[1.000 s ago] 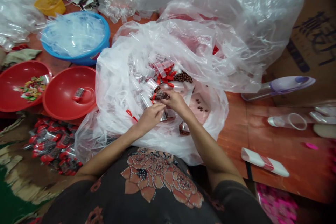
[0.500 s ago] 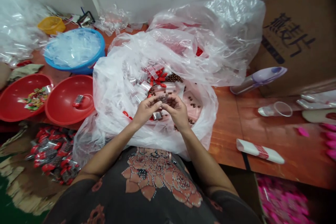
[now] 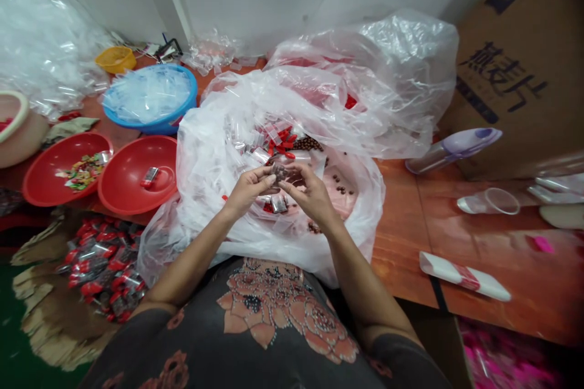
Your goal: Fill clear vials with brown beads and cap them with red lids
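Observation:
My left hand (image 3: 249,192) and my right hand (image 3: 312,194) meet over the middle of a large clear plastic bag (image 3: 201,152). Between their fingertips is a small clear plastic case (image 3: 278,172) that looks dark brown inside; its details are too small to make out. The left thumb and fingers pinch it, while the right fingers curl against its other side. Just below the hands lies another small clear case (image 3: 278,203). Red plastic pieces (image 3: 283,141), brown beads (image 3: 308,144) and clear empty cases (image 3: 241,141) lie in the bag beyond the fingers.
To the left are a red bowl (image 3: 114,185) with one filled case, a second red bowl (image 3: 39,179) with colourful pieces, and a blue basin (image 3: 185,118). Red-capped cases (image 3: 107,255) are heaped below. A carton (image 3: 511,127), a purple-topped container (image 3: 469,141) and a plastic cup (image 3: 502,201) stand right.
The view has turned slightly left, so a pale bucket now shows at the left edge. Both hands stay on the small case, with the right fingers slightly more spread.

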{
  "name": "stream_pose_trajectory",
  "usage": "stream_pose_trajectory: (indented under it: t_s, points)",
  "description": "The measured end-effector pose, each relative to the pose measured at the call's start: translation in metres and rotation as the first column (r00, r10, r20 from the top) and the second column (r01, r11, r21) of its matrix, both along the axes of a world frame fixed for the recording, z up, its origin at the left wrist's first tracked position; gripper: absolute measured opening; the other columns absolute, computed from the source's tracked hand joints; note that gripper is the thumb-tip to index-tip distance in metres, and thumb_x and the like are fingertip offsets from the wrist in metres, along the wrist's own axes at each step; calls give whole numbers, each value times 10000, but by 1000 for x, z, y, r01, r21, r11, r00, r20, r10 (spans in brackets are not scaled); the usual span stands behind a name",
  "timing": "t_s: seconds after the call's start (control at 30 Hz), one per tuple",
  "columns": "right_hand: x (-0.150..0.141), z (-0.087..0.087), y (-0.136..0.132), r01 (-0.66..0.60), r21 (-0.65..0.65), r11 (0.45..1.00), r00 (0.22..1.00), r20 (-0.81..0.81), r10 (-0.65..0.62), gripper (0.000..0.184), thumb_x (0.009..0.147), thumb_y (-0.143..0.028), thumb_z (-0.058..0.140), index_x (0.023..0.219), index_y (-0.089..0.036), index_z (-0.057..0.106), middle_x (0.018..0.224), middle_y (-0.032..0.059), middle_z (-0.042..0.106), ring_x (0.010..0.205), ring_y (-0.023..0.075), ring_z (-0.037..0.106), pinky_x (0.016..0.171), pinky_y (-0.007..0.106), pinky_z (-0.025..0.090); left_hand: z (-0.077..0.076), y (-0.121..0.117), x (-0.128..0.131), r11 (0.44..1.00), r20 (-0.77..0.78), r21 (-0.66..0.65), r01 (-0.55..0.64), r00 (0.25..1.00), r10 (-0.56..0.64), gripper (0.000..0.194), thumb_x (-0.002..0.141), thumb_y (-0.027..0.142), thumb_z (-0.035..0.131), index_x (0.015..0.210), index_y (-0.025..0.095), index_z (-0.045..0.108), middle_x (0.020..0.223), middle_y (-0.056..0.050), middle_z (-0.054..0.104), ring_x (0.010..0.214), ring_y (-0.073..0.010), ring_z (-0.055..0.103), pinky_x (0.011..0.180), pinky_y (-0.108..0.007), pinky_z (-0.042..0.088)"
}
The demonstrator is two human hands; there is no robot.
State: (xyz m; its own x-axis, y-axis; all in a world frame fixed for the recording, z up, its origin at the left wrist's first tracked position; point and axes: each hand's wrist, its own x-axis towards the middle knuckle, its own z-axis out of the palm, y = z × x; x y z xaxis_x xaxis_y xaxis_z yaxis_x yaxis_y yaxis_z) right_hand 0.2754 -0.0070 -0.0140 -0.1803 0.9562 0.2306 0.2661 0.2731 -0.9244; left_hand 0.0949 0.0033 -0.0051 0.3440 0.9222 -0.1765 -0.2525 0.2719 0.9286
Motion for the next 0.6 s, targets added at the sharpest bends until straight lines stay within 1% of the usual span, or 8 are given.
stream_pose_trajectory:
  t_s: [0.1,0.17,0.23,0.33,0.43,0.5,0.57,0.6]
  points:
    - [6,5,4,-56,-20,998,997,55,57,430,856,-370,704,1256,-278,574,1072,35,677,883,176,651,763,323,539,-1,1,-5,999,23,-46,26,999,-24,506,735,418,827,1147,140,729,1091,-104,751,940,-225,730,864,-336,592]
    - [10,6,7,-96,-30,995,993,69,98,450,854,-359,706,1283,-298,582,1131,37,674,918,178,649,799,337,540,-1,1,-7,997,42,-58,56,998,-53,505,752,402,814,1175,141,722,1109,-111,747,955,-221,729,877,-334,590]
    - [13,7,11,-122,-53,991,990,68,126,405,849,-356,710,1242,-300,625,1160,39,680,949,184,646,844,360,538,-2,2,-9,994,60,-69,81,995,-77,502,760,379,806,1191,137,716,1098,-118,750,943,-211,731,878,-328,592]
    - [17,8,14,-152,-124,981,988,13,155,351,826,-373,735,1158,-275,679,1096,41,693,942,192,645,856,382,544,-4,1,-10,992,67,-89,89,994,-83,498,753,332,806,1204,146,710,1091,-114,754,894,-192,736,846,-319,604]
    - [19,10,14,-229,-123,966,972,18,233,332,810,-373,755,1135,-312,718,1104,33,668,1039,205,626,923,397,532,-8,-2,-8,989,60,-73,129,990,-125,467,743,281,807,1185,161,717,1106,-108,750,886,-187,733,820,-310,606]
    - [21,10,13,-285,-113,952,957,16,288,375,808,-367,758,1179,-353,708,1126,26,657,1084,203,613,947,391,526,-8,-5,-7,988,58,-42,147,988,-144,475,740,271,810,1192,165,711,1105,-106,748,900,-186,728,820,-309,603]
    - [25,4,13,-286,-145,947,958,-64,279,433,847,-384,712,1275,-359,649,1129,29,667,1022,186,636,881,368,553,-7,-7,-8,994,34,-4,110,993,-110,508,741,277,811,1223,169,694,1128,-105,741,931,-189,720,840,-318,598]
    - [28,-1,15,-246,-169,954,967,-111,230,443,873,-398,675,1309,-344,621,1128,34,675,964,176,650,827,351,565,-6,-8,-9,997,9,18,81,997,-81,515,737,279,814,1225,169,692,1141,-105,738,948,-191,715,851,-323,594]
